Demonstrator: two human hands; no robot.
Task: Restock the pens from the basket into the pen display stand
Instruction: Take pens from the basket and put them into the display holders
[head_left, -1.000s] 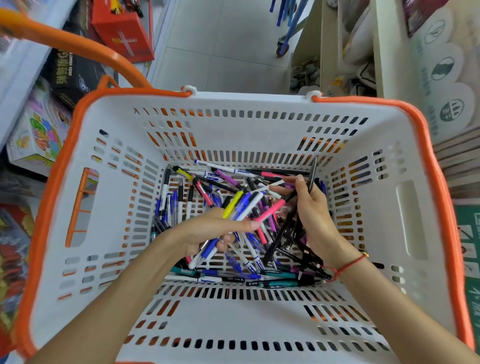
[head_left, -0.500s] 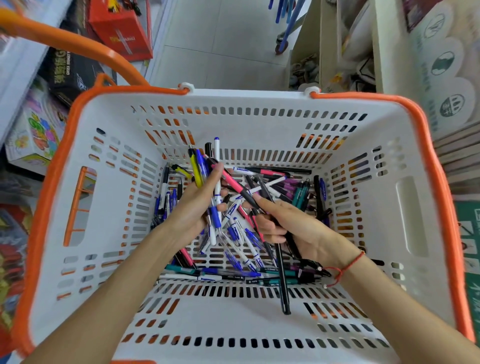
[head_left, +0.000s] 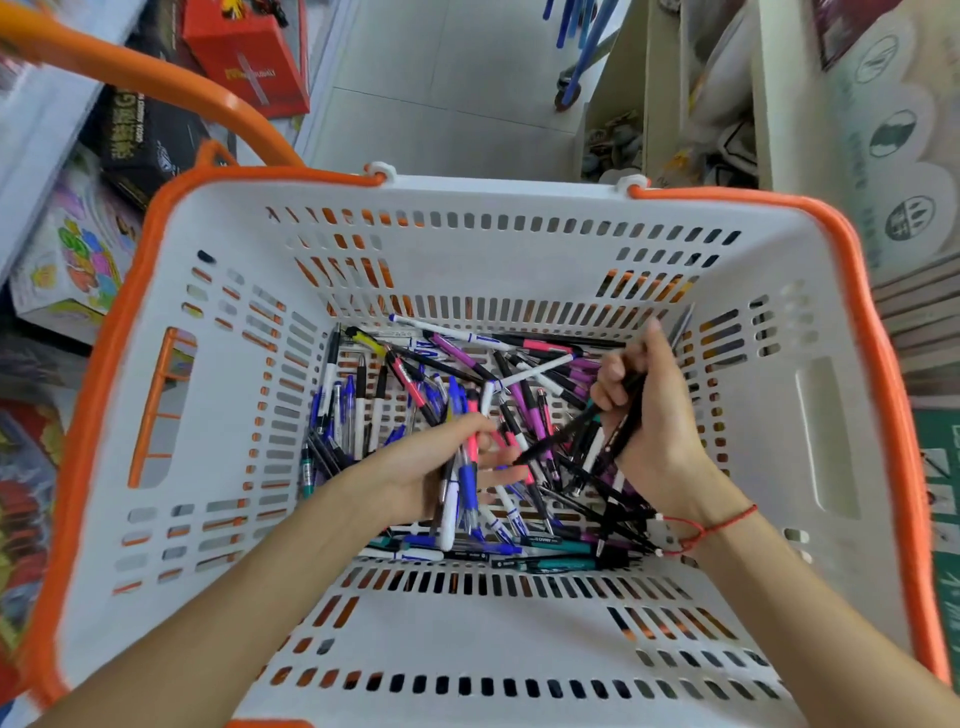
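Both forearms are bare, with no sleeves in view. The right wrist wears a thin red string bracelet (head_left: 714, 527), apparently knotted, with small white beads, though blur hides detail.

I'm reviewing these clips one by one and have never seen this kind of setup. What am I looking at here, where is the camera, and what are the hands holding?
There is no machine: a person wears a wide-angle camera on the head, looking down at their own arms. Both reach into a white basket with an orange rim, whose floor is covered with loose pens in blue, pink, purple, black and white. The left hand grips a small bunch of mostly blue and white pens. The right hand, with a red string at the wrist, grips several dark pens. Shop goods and a tiled floor surround the basket. No pen display stand is visible.
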